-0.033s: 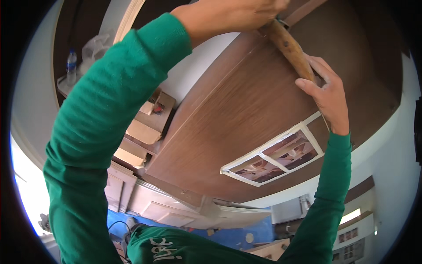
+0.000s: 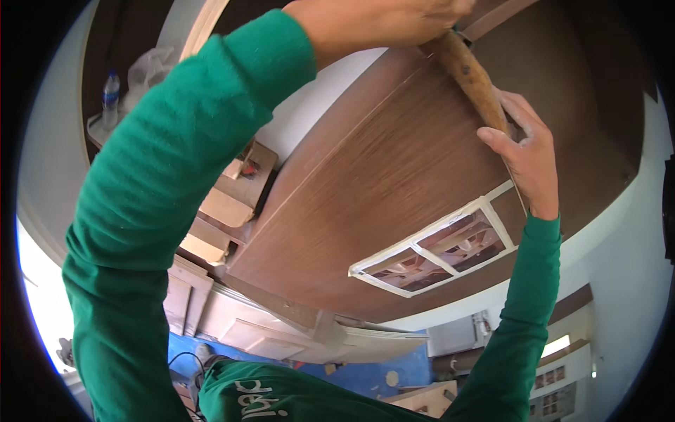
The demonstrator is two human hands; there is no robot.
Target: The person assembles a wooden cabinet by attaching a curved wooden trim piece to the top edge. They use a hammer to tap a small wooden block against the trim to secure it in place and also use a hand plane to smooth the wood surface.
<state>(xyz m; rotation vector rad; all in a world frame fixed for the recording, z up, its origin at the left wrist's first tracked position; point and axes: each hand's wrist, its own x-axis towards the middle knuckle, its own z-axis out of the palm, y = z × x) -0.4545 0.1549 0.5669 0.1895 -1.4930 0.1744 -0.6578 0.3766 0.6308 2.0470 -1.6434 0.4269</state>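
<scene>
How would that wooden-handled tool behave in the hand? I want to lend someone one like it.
The wooden handle looks thick, straight and rigid, so it probably won't flex. Its worn, unpolished surface likely grips well rather than slipping. The left hand wraps it while the right hand steadies it against the brown panel, suggesting moderate weight.

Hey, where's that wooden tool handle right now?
In the head view the wooden tool handle is upper right, slanting across the brown wood panel. The left hand grips its upper end, and the right hand touches its lower end.
</scene>
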